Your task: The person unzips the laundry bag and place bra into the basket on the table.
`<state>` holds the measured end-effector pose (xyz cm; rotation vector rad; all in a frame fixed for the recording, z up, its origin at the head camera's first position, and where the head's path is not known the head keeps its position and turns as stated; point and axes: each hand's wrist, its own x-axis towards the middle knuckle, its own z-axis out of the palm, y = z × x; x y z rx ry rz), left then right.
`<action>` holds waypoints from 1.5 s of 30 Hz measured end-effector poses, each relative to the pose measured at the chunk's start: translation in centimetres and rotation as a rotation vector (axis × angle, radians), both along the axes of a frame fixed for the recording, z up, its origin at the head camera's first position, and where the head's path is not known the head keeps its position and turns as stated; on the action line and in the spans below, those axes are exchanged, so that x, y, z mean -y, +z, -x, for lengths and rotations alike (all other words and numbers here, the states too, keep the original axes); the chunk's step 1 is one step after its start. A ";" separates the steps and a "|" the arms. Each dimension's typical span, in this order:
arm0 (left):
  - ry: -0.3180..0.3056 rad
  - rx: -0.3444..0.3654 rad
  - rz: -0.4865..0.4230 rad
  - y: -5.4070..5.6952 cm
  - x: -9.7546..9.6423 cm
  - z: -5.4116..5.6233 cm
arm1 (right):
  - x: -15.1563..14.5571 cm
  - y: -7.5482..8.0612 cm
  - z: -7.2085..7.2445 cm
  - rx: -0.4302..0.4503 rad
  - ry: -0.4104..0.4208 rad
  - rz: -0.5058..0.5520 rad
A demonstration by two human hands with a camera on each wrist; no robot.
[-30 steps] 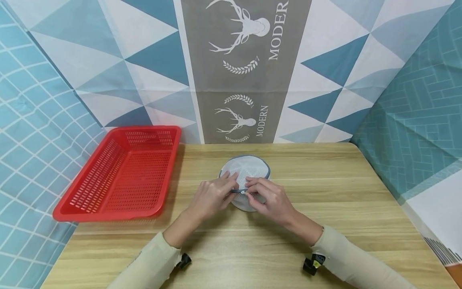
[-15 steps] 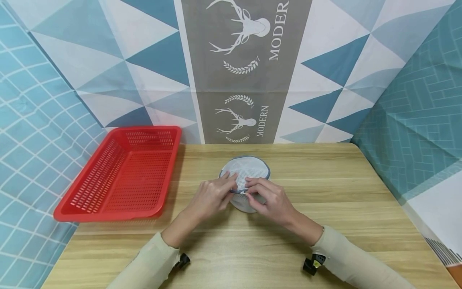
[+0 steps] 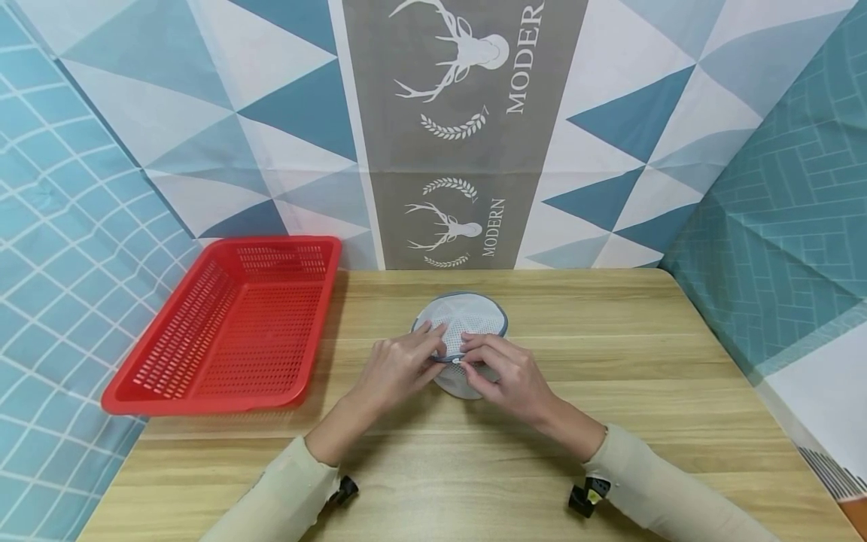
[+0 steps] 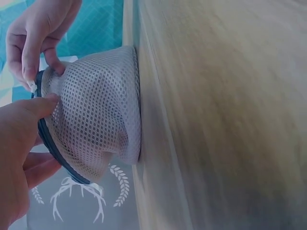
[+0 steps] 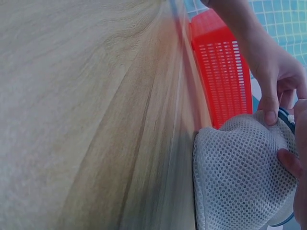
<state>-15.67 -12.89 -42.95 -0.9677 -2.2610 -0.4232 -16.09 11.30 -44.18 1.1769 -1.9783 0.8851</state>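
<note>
A white mesh laundry bag (image 3: 467, 310) with dark blue trim stands on the table, rounded and puffed out. Its zipper (image 4: 53, 146) runs along the upper rim in the left wrist view. My left hand (image 3: 401, 365) pinches the bag's near edge beside the zipper, thumb on the mesh side. Just to the right, my right hand (image 3: 506, 370) pinches at the small white zipper pull (image 3: 456, 361) with thumb and forefinger. Both hands' fingertips lie close together on the rim. In the right wrist view the mesh side (image 5: 235, 167) bulges below the fingers.
A red perforated plastic basket (image 3: 308, 354) stands on the left of the wooden table (image 3: 609, 339). Patterned cloth (image 3: 433, 150) hangs behind the table's back edge, and tile-print sheets flank both sides. A small black device (image 3: 588, 497) is strapped to each sleeve.
</note>
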 end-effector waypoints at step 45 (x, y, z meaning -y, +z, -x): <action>-0.006 0.019 0.032 -0.1 0.0 0.0 | 0.0 0.2 -0.1 0.015 0.012 -0.012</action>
